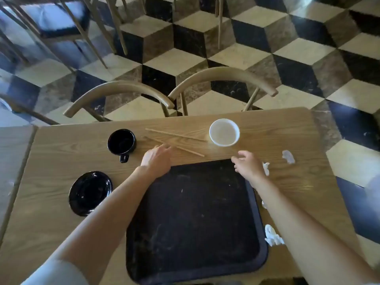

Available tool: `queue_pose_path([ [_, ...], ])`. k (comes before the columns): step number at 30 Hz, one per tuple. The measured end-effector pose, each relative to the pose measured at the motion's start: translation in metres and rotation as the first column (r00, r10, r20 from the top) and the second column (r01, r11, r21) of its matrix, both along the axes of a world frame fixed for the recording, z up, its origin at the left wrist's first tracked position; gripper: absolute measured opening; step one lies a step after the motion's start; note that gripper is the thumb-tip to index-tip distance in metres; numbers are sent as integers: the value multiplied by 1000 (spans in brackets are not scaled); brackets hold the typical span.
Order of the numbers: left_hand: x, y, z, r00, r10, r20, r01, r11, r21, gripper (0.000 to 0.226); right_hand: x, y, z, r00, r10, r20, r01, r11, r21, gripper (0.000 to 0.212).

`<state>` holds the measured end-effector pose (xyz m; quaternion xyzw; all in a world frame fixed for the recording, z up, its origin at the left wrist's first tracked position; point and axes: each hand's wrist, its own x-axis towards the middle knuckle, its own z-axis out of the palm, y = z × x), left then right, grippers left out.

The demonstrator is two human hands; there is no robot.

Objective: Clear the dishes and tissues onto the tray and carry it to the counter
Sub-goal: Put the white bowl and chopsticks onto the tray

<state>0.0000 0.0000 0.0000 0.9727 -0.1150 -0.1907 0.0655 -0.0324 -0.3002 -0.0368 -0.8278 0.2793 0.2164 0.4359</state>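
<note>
A black tray (195,219) lies in front of me on the wooden table (61,173), with nothing on it. Beyond it lie two wooden chopsticks (176,134), a white bowl (224,131) to their right and a black mug (121,142) to their left. A black plate (90,192) sits left of the tray. Crumpled tissues (288,156) lie to the right, with more white tissue (271,235) along the tray's right edge. My left hand (157,158) hovers over the near chopstick, fingers spread. My right hand (247,164) is open below the bowl, holding nothing.
Two wooden chairs (222,76) are pushed in at the table's far side. Another table (14,153) adjoins on the left. Further chairs (61,21) stand on the chequered floor behind. The table's right edge runs close to the tissues.
</note>
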Motion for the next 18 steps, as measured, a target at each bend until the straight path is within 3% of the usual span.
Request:
queue_pose_path([
  [4,44,5,-22,993,-81,-88,84,996,41,72,27,14,-7,990,-136,-29,136,991,-6,83],
  [7,74,10,-42,978,-193,-78,202,972,121,77,47,18,-22,973,-227,-32,228,973,19,76],
  [8,80,11,-46,974,-220,-53,225,965,134,74,53,20,-23,968,-249,-27,250,968,29,72],
  [11,92,16,-62,956,-293,34,287,951,114,54,65,24,-27,947,-322,18,320,945,70,28],
  [13,97,19,-70,952,-302,55,299,952,63,39,71,25,-25,915,-403,30,398,911,109,11],
  [18,100,18,-77,962,-271,31,272,962,-29,18,71,14,-19,891,-449,67,445,893,65,23],
])
